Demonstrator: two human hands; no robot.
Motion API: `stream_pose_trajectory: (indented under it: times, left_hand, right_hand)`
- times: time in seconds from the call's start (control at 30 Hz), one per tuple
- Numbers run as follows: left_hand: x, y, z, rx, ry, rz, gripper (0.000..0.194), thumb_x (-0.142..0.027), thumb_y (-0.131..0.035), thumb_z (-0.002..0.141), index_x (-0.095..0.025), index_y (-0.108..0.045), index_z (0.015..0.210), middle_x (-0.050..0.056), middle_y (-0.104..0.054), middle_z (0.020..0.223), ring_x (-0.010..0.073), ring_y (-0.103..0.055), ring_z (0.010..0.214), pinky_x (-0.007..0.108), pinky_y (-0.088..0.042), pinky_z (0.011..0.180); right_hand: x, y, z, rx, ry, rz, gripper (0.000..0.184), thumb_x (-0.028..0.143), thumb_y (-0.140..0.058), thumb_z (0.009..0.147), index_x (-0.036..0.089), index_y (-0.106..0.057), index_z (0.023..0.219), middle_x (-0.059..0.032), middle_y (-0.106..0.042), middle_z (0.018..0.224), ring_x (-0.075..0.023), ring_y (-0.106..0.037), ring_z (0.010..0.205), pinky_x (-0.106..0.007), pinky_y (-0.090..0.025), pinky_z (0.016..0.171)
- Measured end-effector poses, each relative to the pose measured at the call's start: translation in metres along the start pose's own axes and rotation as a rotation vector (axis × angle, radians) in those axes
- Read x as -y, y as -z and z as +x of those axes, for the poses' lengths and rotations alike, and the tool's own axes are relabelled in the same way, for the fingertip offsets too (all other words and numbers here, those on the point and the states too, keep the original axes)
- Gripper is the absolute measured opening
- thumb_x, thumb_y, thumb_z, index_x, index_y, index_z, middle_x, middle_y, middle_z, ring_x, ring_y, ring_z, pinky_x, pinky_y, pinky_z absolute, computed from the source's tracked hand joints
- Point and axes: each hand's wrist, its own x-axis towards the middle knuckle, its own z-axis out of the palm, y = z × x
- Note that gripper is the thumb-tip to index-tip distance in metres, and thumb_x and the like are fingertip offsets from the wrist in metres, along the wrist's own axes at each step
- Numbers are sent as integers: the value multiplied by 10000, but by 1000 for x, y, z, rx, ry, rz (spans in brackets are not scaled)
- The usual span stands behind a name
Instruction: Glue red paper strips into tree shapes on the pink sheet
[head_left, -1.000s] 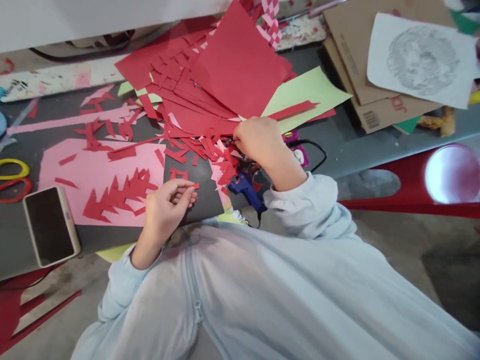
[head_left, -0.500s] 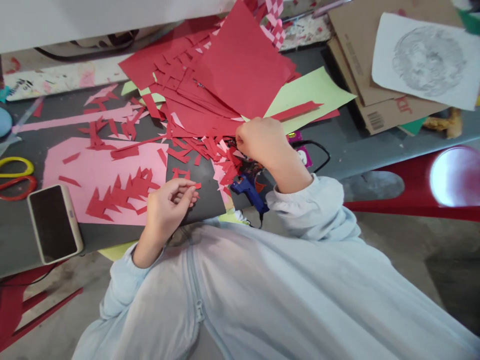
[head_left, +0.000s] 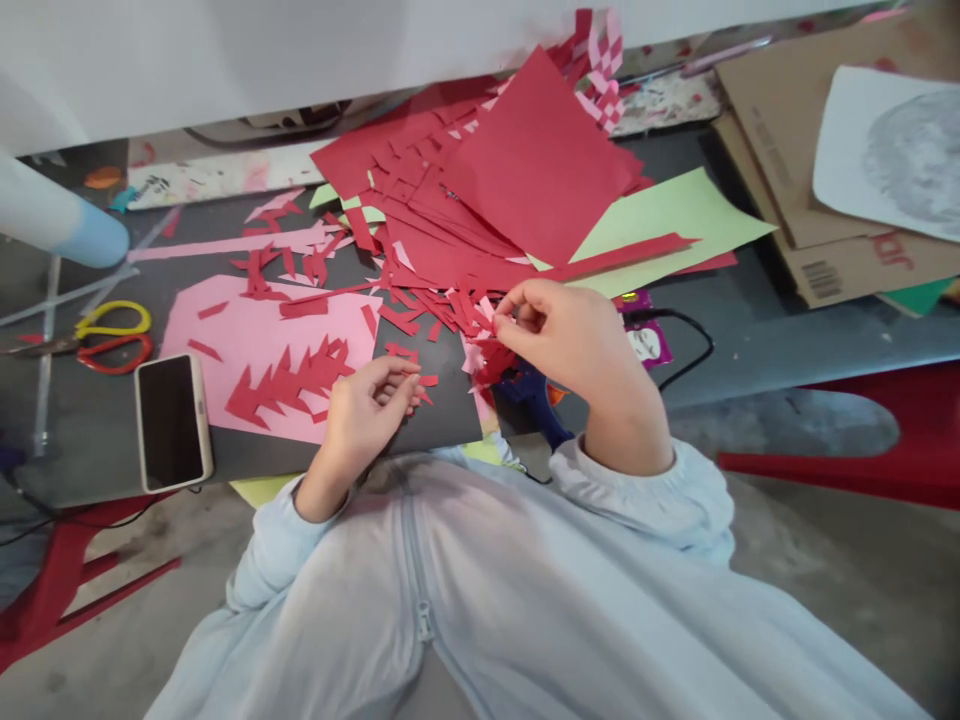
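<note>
My left hand is closed in a pinch near the table's front edge. A small red paper piece sticks out from its fingertips. My right hand hovers above a heap of red paper scraps, thumb and forefinger pressed together. Red shows at those fingertips, but I cannot tell a held piece from the scraps behind. Beneath the right wrist lies a blue glue gun, partly hidden. Left of my left hand, jagged red cutouts rest on a pink sheet.
A phone and scissors with yellow and red handles lie at the left. Behind the hands are stacked red sheets and a light green sheet. Cardboard bearing a printed drawing sits at the right.
The view has swung left. My right hand has drawn back a little from the scraps and turned, so its pinched fingers now show. My left hand keeps its hold on the red piece.
</note>
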Motion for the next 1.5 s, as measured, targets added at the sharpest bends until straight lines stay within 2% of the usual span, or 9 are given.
stream_pose_trajectory:
  times: [0.1,0.2,0.33,0.47,0.6,0.9,1.07,1.2,1.5]
  left_hand:
    - [3,4,-1,-29,-39,3,219,-381,-678,870,-182,-707,955,29,-747,743,141,-729,656,218,-588,594]
    - [0,6,-3,-57,-57,-31,215,-376,-686,869,-181,-712,955,24,-743,740,138,-733,671,206,-583,590]
    - [-10,5,-5,-34,5,-155,257,-403,-731,828,-167,-706,925,25,-745,711,139,-717,607,214,-579,545]
    - [-13,6,-8,-14,56,-258,319,-459,-758,806,-154,-702,883,32,-741,686,137,-701,577,217,-571,515]
    - [-7,9,-11,-26,20,-294,317,-471,-767,810,-163,-710,860,28,-737,678,136,-699,583,222,-579,534]
    - [-11,19,-16,-65,-46,-156,350,-516,-778,782,-172,-736,824,24,-718,706,140,-692,586,242,-575,538]
    - [-14,19,-18,-80,-55,-140,282,-465,-767,793,-184,-748,808,9,-707,681,129,-680,571,233,-573,538]
    - [-13,16,-18,-100,-58,-144,228,-420,-765,796,-192,-757,804,2,-714,672,124,-677,561,218,-571,528]
    - [-10,12,-20,-155,-89,-65,223,-414,-747,823,-192,-771,815,7,-724,666,124,-668,544,220,-563,517]
  right_hand:
    - [3,-12,-5,2,41,307,57,258,-649,801,206,-671,808,26,-572,597,-129,-502,533,-270,-376,537]
    - [12,-25,-8,72,64,587,131,323,-652,830,195,-681,829,34,-544,604,-105,-458,513,-249,-368,498]
    - [29,-42,-13,126,116,748,159,344,-684,808,185,-685,815,42,-523,596,-90,-418,505,-231,-337,466]
    - [37,-56,-22,58,197,680,121,307,-670,821,191,-704,820,44,-524,591,-95,-418,520,-239,-343,492]
    - [37,-65,-28,66,316,556,107,274,-643,858,197,-717,868,39,-553,601,-105,-465,538,-244,-376,536]
    - [35,-68,-29,27,542,389,183,345,-593,938,220,-695,852,8,-631,668,-123,-505,566,-259,-410,589]
    - [34,-67,-29,-23,588,318,246,377,-546,971,235,-705,850,-3,-648,673,-134,-524,577,-271,-432,606]
    - [32,-67,-29,-93,643,317,213,343,-578,965,236,-714,840,3,-648,658,-129,-529,569,-267,-432,599]
    - [30,-68,-30,-140,675,308,226,302,-558,975,230,-718,833,-3,-657,663,-127,-536,576,-264,-431,598]
